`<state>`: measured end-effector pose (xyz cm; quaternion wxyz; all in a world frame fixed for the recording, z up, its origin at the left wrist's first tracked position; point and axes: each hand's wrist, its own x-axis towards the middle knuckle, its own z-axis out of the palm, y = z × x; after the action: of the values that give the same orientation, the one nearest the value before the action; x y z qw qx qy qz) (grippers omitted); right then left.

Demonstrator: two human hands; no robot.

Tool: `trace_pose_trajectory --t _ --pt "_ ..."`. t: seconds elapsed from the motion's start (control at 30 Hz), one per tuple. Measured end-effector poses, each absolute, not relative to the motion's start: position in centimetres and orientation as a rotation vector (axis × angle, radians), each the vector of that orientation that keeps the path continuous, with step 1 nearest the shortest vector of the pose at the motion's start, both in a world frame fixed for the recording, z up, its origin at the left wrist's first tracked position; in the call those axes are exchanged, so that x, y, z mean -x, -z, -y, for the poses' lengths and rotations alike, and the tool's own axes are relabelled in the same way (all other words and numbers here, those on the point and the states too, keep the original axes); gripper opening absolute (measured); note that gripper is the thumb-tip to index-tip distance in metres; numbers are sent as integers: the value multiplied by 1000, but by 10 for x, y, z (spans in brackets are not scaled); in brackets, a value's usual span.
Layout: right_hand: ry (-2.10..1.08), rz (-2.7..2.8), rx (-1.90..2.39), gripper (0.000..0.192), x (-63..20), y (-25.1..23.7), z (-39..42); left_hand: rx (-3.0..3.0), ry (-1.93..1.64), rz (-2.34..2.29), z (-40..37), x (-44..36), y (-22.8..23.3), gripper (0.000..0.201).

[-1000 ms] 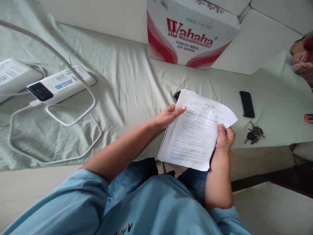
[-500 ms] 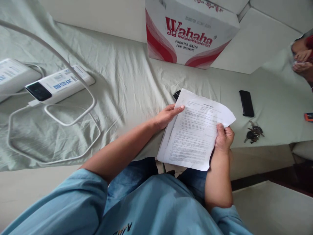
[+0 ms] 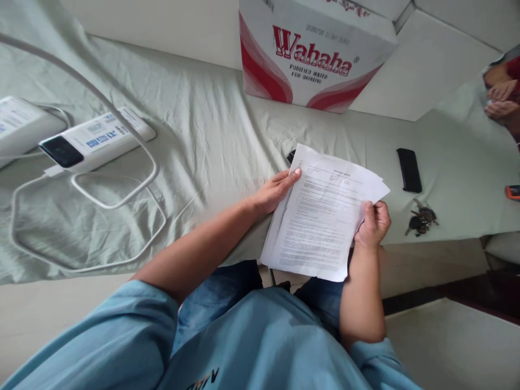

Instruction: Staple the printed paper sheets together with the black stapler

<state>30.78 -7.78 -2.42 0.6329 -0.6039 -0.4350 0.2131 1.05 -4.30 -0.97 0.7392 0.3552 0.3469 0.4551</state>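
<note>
Head view. Count: one stack of printed sheets (image 3: 325,216), several pages thick by the offset edges; two white power banks (image 3: 95,142) at far left, one cut by the frame edge; one white cable (image 3: 117,200) looped on the cloth; one black phone (image 3: 408,170); one bunch of keys (image 3: 422,221); one cardboard carton (image 3: 312,54) printed "Wahaha"; one small dark object (image 3: 291,156) half hidden behind the top corner of the sheets, identity unclear.

The stack is held in the air above the edge of the bed, between the two hands. Left hand (image 3: 276,189): fingers laid flat along the upper left edge, thumb hidden behind the paper, so closed on the sheets. Right hand (image 3: 374,225): curled tight on the right edge, thumb on the printed face, knuckles outward.

Paper thin, white, densely typed, lower corners limp and fanned. Bed sheet (image 3: 211,130) pale green, wrinkled cloth. Power banks smooth, rectangular, rounded ends; near one has a dark display. Phone flat, glossy. Carton red and white, matte. Another person's hands (image 3: 501,100) at the far right edge, blurred.
</note>
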Motion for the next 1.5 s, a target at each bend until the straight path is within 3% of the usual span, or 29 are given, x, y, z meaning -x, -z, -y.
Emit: trace_pose_trajectory --t 1.5 --pt "-484 1011 1442 52 -296 28 79 -860 -889 -625 40 -9 11 65"
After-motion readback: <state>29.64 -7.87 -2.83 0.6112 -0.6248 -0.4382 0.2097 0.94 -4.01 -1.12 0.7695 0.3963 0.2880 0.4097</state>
